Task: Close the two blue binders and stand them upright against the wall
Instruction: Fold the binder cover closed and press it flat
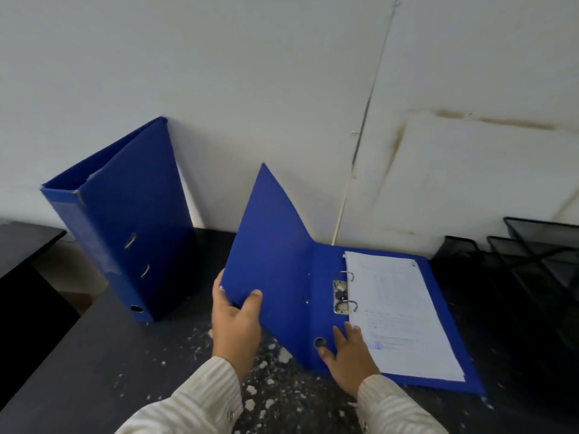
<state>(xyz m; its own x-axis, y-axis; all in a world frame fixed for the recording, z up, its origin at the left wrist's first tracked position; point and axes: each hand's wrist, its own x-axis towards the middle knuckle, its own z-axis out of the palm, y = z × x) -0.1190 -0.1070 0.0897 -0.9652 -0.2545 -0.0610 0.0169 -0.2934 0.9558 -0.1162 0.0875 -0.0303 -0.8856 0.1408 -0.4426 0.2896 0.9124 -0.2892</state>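
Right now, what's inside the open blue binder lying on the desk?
Inside the open blue binder, white printed sheets lie beside the metal ring mechanism. The right hand covers their near left corner; the sheets hide whatever is beneath them.

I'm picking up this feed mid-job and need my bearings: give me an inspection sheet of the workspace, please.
Surface: dark tabletop, speckled with white flecks.
Job's things: closed blue lever-arch binder stands on end, tilted against the wall; open blue binder lies flat with white paper sheets on its metal rings, left cover raised.
Clutter: black wire mesh trays at the right edge.
Grippers: left hand grips the raised cover's edge; right hand rests flat on that binder and its sheets.
Cables: thin pale line down the wall seam; cannot tell if a cable.
Surroundings: white wall with brown stains.
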